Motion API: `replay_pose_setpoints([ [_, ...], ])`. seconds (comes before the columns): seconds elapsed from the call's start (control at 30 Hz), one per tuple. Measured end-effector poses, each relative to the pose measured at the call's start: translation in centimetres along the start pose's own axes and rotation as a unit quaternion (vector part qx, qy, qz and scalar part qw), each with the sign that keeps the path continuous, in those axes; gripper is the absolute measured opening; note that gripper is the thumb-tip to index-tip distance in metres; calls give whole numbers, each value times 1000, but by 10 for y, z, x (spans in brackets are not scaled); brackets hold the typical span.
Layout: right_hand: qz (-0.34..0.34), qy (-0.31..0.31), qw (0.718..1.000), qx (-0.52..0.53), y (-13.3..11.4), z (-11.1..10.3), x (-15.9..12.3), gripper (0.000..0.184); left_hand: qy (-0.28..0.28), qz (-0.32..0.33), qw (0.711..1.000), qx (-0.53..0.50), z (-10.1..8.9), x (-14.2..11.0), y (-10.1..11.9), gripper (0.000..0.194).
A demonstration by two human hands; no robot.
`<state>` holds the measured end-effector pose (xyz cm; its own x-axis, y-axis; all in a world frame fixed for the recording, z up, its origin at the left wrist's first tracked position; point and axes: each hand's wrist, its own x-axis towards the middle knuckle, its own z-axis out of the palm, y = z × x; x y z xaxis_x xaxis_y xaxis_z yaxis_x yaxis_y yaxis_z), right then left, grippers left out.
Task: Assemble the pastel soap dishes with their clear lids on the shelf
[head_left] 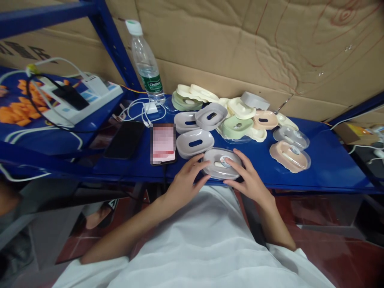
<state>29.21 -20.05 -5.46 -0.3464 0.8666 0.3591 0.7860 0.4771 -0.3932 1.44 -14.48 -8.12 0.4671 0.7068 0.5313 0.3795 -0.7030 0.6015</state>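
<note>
A grey oval soap dish point(220, 170) under a clear plastic cover lies at the front edge of the blue table. My left hand point(192, 176) grips its left side, fingers curved along the rim. From the right, my right hand point(247, 176) holds the other end, with a finger close to the round sticker point(225, 161) on the cover. Just behind my left hand sits an uncovered grey soap dish point(185, 147) with a dark slot in its middle. Two similar grey dishes rest behind it, one partly on the other point(218, 122).
Green, cream and peach dishes point(264, 120) pile up at the back. A covered peach dish point(285, 160) lies to the right. Phones point(163, 150), a white cable, a water bottle point(148, 66) and a power strip point(100, 102) stand left. Cardboard point(240, 48) closes off the back.
</note>
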Motion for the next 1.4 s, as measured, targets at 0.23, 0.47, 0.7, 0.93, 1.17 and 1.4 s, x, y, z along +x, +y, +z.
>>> replay_pose_setpoints([
  [0.23,14,-7,1000,13,-1,6,-1,78,-11,-4,1000,-1,-2,-3,-1,41],
  [0.47,63,221,967,-110,26,-51,-50,75,19,30,992,117,-16,-3,5,52],
  [0.7,280,439,788,-329,147,-139,-155,96,2,39,972,231,-20,3,-2,45],
  [0.93,375,339,818,-273,223,-146,-171,76,-2,78,975,208,-15,3,13,29],
  [1.17,402,278,844,-221,228,-153,-151,93,-26,72,972,221,-9,2,8,40],
  [1.4,139,270,933,-195,138,-137,-6,43,-27,73,975,208,-4,2,3,48],
])
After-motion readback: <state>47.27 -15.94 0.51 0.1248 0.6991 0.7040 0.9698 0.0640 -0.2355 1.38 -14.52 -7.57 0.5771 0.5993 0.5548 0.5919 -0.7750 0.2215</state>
